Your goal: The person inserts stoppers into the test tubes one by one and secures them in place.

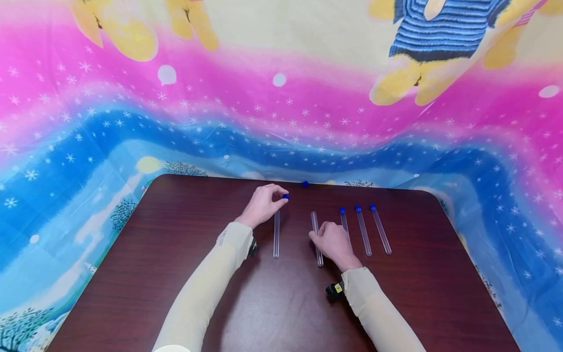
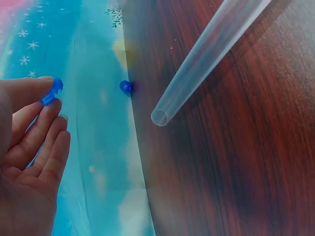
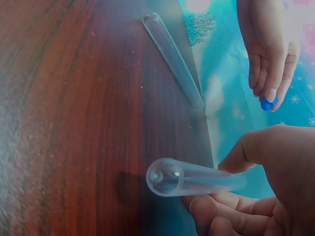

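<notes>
Between thumb and fingertips, my left hand [image 1: 262, 204] pinches a small blue cap [image 2: 57, 87], held over the far part of the table. Below it lies an uncapped clear test tube [image 1: 276, 239], its open mouth [image 2: 160, 117] toward the far edge in the left wrist view. My right hand [image 1: 334, 243] holds another clear test tube [image 3: 204, 179] between thumb and fingers, rounded end toward the right wrist camera. No cap shows on this tube's far end in the head view. A second blue cap [image 1: 305, 184] rests at the table's far edge.
Right of my right hand lie three blue-capped test tubes [image 1: 363, 232] in a row, the nearest partly hidden by that hand. The dark wooden table [image 1: 281, 313] ends close behind the loose cap. A patterned cloth [image 1: 264, 107] hangs around its back and sides.
</notes>
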Tool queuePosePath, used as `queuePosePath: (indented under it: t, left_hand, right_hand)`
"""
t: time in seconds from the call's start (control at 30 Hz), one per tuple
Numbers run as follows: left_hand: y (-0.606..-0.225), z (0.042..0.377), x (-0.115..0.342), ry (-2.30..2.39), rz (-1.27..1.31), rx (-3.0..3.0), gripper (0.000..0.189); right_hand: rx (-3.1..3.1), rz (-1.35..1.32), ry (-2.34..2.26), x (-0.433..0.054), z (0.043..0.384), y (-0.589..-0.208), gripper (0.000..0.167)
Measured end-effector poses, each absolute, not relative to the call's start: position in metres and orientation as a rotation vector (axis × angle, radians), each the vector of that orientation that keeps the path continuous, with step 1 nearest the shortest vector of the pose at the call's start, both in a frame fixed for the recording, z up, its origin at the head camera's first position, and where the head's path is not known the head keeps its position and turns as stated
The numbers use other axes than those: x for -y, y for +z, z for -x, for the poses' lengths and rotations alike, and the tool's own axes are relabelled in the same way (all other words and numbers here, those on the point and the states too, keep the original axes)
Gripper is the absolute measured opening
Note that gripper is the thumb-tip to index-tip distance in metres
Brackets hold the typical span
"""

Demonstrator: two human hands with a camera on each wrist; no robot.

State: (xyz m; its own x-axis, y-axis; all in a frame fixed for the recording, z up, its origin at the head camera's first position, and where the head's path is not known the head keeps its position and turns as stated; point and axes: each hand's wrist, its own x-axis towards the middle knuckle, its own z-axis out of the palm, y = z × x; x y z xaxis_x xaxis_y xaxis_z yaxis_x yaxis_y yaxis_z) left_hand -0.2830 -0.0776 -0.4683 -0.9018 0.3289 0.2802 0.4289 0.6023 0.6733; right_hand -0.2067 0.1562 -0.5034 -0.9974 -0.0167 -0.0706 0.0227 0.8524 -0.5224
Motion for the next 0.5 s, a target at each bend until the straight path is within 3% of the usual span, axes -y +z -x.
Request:
queuePosePath:
  t: [0.5]
  left_hand:
    - [-0.4607,0.2807,0.0725,-1.196,0.635,2.689,0.023]
  right_hand:
    - [-2.962,-0.016,-0.942,-0.159,0.2027,-0.4938,0.027]
